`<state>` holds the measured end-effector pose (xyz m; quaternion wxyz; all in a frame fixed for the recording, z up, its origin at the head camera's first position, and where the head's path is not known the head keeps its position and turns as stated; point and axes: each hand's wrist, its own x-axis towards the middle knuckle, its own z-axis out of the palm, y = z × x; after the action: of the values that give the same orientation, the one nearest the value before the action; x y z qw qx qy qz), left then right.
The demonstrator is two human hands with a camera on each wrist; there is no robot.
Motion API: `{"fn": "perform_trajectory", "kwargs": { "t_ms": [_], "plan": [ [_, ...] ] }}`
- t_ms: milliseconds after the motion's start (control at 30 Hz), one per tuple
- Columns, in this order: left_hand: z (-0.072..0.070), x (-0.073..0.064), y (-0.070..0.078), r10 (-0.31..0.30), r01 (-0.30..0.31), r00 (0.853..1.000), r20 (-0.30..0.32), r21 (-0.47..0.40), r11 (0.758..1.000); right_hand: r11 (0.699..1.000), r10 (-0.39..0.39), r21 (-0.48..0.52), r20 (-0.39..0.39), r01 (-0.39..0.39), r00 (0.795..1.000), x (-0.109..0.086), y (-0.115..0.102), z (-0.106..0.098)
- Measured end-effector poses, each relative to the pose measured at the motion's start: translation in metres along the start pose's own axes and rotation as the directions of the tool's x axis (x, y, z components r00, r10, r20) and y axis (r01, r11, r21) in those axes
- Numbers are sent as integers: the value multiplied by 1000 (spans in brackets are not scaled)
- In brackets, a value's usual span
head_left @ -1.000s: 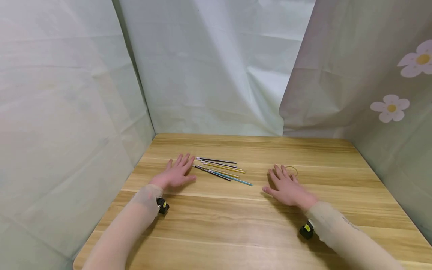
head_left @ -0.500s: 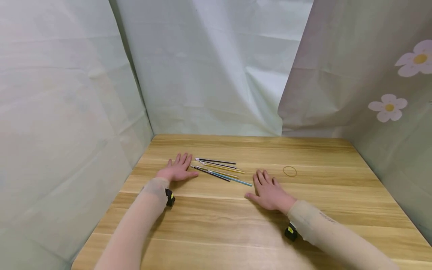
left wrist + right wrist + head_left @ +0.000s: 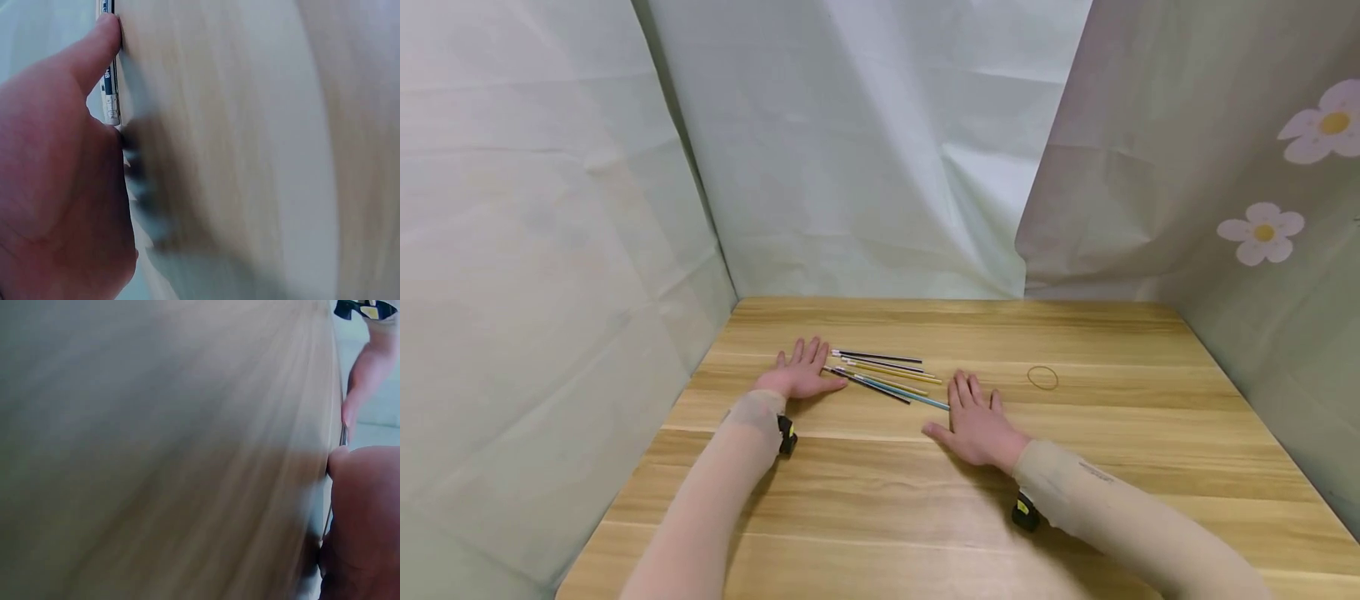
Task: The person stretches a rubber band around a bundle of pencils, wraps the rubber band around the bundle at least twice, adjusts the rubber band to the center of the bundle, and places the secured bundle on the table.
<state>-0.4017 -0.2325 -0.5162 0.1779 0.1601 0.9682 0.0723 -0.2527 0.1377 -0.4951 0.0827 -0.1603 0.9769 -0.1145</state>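
Several pencils lie fanned out on the table, among them a black pencil (image 3: 880, 357), a yellow pencil (image 3: 895, 372) and a blue pencil (image 3: 910, 396). At their left ends my left hand (image 3: 801, 377) is spread flat, its thumb reaching along the nearest ones. In the left wrist view that thumb overlaps a dark pencil (image 3: 110, 94) with a pale eraser end. My right hand (image 3: 976, 423) lies palm down with straight fingers at the other ends, fingertips right at the tip of the blue pencil. Neither hand grips anything.
A thin rubber band (image 3: 1042, 377) lies on the wooden table (image 3: 880, 517), to the right of my right hand. Pale cloth (image 3: 865, 167) hangs behind the table and along both sides.
My right hand has slid left, away from the rubber band and up to the pencils' right ends. My left hand has shifted slightly right against their left ends.
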Motion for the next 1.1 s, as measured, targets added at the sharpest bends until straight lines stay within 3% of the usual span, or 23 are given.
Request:
{"fn": "perform_trajectory", "kwargs": {
  "t_ms": [300,533,900,1100],
  "plan": [
    [4,2,20,44,-44,999,-18,2,999,999,49,19,9,-49,999,13,-16,-2],
    [5,-9,33,34,-34,999,-8,-41,999,995,97,12,10,-97,995,25,-19,-2],
    [5,-12,30,50,-50,999,-1,-15,999,993,113,23,12,-113,994,25,-8,-8],
    [7,-12,32,81,-81,997,4,-46,996,994,102,30,24,-103,994,26,-11,-8]
  ]
}}
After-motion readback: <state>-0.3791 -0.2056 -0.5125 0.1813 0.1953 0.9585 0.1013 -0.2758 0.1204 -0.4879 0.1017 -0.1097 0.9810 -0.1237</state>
